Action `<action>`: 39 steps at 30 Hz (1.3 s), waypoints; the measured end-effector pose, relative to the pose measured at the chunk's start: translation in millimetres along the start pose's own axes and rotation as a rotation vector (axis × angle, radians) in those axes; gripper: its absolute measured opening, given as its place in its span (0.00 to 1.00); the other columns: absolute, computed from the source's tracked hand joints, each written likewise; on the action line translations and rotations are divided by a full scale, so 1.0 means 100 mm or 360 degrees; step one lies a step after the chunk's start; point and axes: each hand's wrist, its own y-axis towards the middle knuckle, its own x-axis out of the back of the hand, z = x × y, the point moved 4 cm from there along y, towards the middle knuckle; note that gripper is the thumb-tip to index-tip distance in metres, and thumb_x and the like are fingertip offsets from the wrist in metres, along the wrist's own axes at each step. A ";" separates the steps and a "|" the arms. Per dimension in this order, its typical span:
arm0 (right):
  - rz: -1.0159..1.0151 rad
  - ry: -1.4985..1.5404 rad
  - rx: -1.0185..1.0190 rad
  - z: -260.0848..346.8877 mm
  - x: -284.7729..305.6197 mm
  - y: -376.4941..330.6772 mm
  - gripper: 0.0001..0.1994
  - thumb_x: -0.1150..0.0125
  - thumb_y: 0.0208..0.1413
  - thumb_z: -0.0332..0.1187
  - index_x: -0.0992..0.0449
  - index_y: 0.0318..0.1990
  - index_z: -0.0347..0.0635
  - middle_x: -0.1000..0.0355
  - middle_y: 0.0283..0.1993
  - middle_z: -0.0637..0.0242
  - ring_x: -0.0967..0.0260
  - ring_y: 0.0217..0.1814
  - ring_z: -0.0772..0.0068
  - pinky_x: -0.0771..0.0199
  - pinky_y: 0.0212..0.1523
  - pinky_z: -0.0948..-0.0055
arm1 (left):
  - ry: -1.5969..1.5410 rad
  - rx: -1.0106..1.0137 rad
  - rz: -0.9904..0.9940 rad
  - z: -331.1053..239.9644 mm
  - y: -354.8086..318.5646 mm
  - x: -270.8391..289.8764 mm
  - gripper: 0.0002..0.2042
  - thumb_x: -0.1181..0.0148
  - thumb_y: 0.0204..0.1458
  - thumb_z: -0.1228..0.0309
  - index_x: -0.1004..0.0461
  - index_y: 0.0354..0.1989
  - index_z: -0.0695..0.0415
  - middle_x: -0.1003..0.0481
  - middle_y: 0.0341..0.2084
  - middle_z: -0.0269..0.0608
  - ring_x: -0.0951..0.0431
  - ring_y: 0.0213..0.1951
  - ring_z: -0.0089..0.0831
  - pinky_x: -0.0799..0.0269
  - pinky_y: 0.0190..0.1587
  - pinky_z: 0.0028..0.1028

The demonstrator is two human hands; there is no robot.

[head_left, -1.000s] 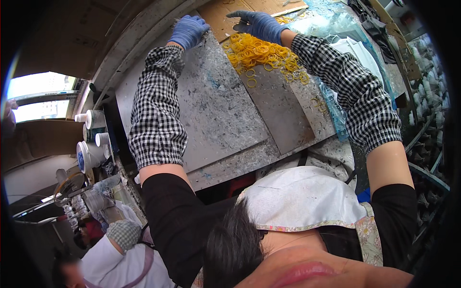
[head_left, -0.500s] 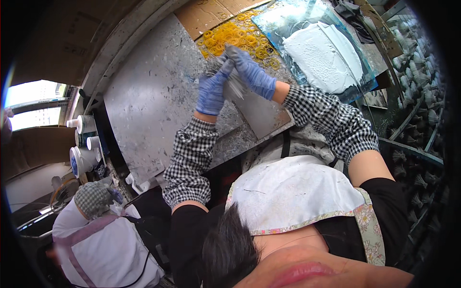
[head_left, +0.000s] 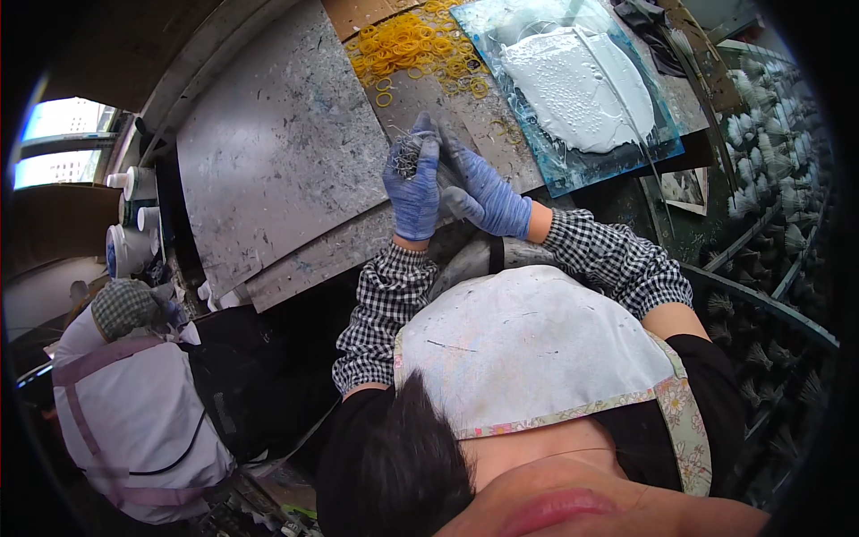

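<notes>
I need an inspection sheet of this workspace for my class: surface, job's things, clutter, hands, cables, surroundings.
Surface: grey board, scuffed and stained.
Job's things: bundle of thin strands; heaped yellow rings, some scattered.
Clutter: white paste on a blue-tinted sheet; dark crumpled item beyond.
Hands: both gloved; left hand closed around the bundle, right hand open beside it, contact unclear.
Cables: nothing seen on the bench.
Surroundings: co-worker and white tubs at left; racked pale tufts at right.

Blue-gloved hands (head_left: 414, 192); black-and-white checked sleeves (head_left: 622, 261); yellow rings (head_left: 394, 46); white paste (head_left: 577, 94); blurred bundle (head_left: 407, 159) seems grey.
</notes>
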 end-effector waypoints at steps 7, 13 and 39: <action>-0.0320 -0.0809 0.0433 0.81 0.75 0.46 0.32 0.50 0.62 0.52 0.41 0.66 0.40 0.37 0.64 0.50 0.38 0.66 0.54 0.38 0.65 0.58 | 0.0598 -0.0158 0.0093 -0.10 -0.12 0.04 0.05 0.40 0.55 0.71 0.26 0.38 0.55 0.21 0.34 0.38 0.23 0.38 0.28 0.30 0.48 0.28; 0.0557 -0.1068 0.0068 0.10 -0.09 0.60 0.29 0.58 0.63 0.58 0.38 0.67 0.56 0.34 0.63 0.61 0.40 0.67 0.58 0.45 0.68 0.57 | 0.0891 -0.0530 0.0260 0.03 -0.09 -0.17 0.17 0.30 0.42 0.65 0.26 0.39 0.58 0.23 0.35 0.41 0.22 0.41 0.38 0.31 0.52 0.34; 0.0118 -0.0529 -0.0137 -0.20 0.02 0.06 0.47 0.22 0.33 0.35 0.39 0.66 0.42 0.26 0.48 0.55 0.28 0.48 0.54 0.27 0.51 0.62 | 0.1009 -0.0803 0.1126 -0.06 -0.02 0.31 0.39 0.27 0.37 0.60 0.40 0.60 0.49 0.32 0.56 0.42 0.33 0.60 0.39 0.37 0.64 0.37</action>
